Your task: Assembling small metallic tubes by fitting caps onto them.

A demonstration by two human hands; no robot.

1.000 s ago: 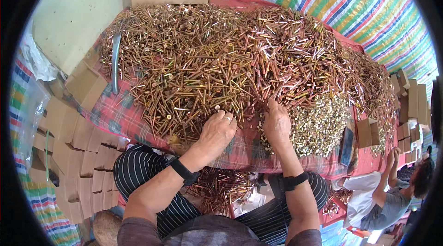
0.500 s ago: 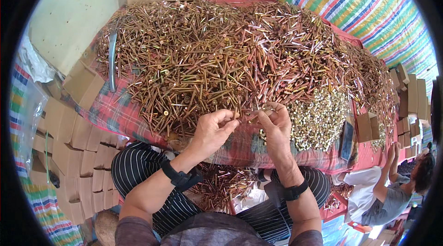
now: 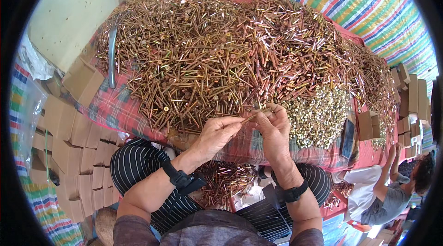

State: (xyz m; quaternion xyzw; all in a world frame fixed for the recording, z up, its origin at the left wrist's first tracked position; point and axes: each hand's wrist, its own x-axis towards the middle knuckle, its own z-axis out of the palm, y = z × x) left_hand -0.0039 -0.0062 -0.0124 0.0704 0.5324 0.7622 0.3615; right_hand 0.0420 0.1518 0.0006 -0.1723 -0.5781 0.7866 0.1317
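In the middle, my two hands meet over the near edge of a cloth-covered table. Between them is a thin brass-coloured bolt (image 3: 249,118). My left hand (image 3: 213,137) pinches its left end between thumb and fingertips. The fingers of my right hand (image 3: 275,131) close round the other end, and whatever sits inside that pinch is hidden. Just beyond lies a wide heap of similar copper and gold bolts (image 3: 198,68), some with round flat heads. Beside my right hand is a pile of small shiny gold nut-like pieces (image 3: 318,116).
A red plaid cloth (image 3: 113,107) covers the table. A curved metal strip (image 3: 112,56) lies at the heap's left. Cardboard boxes (image 3: 69,121) stack at the left, and an open carton (image 3: 369,125) stands at the right. More bolts (image 3: 221,179) lie below, between my knees. Another person (image 3: 387,200) sits at right.
My left hand has turned and moved slightly right and down, its fingers straighter. The bolt now spans both hands. My right hand stays nearly in place.
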